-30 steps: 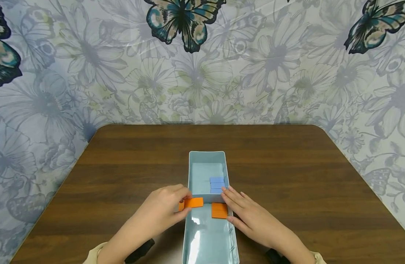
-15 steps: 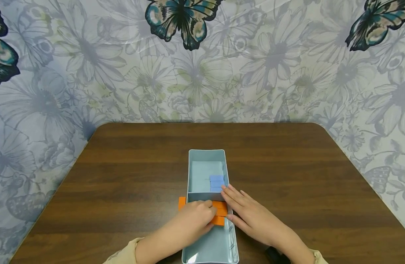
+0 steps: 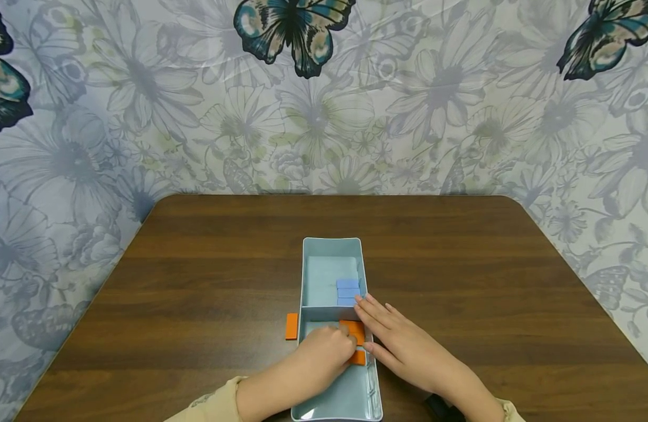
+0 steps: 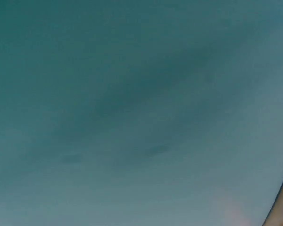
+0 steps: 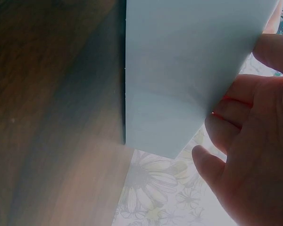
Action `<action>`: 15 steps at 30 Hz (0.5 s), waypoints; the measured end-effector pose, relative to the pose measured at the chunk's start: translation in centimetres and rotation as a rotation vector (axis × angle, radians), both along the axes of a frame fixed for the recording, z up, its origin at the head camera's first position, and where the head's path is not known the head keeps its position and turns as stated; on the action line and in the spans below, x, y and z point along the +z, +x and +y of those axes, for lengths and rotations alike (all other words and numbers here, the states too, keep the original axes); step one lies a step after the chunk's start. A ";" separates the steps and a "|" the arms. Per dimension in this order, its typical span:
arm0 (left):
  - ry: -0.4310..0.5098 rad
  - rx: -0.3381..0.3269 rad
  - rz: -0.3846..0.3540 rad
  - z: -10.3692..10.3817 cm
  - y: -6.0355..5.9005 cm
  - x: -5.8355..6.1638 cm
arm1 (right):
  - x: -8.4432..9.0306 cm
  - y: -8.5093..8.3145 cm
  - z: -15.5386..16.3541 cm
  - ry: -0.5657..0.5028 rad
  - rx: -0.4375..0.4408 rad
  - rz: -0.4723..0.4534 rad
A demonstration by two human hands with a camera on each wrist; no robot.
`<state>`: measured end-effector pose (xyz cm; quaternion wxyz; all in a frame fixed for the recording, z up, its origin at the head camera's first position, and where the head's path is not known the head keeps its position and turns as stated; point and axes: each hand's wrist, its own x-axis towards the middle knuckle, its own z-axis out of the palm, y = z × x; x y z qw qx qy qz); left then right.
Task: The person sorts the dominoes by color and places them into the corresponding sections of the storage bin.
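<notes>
One tray (image 3: 309, 275), three blue blocks (image 3: 347, 292), left hand (image 3: 324, 351) gripping orange block (image 3: 353, 331), right hand (image 3: 394, 343) flat.

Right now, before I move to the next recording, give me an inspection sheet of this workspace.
Surface: brown wooden table, rounded far corners.
Job's things: light blue tray with a divider; blue blocks in the far compartment; orange blocks in the near compartment.
Clutter: one orange block on the table, just outside the tray's left wall.
Hands: left hand inside the near compartment, on the orange blocks, grip hidden; right hand with straight fingers against the tray's right wall.
Cables: nothing seen.
Surroundings: flower-and-butterfly backdrop behind the table.
</notes>
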<state>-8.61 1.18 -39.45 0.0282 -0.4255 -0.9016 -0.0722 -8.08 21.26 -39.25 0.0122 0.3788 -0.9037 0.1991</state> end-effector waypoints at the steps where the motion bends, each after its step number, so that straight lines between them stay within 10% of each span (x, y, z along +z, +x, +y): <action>1: -0.008 0.000 0.002 0.1 0.0 -0.1 | 0.0 0.0 0.0 0.001 -0.002 -0.004; 15: -0.019 0.029 0.034 0.4 0.1 -0.8 | 0.1 0.0 -0.1 -0.001 -0.015 -0.008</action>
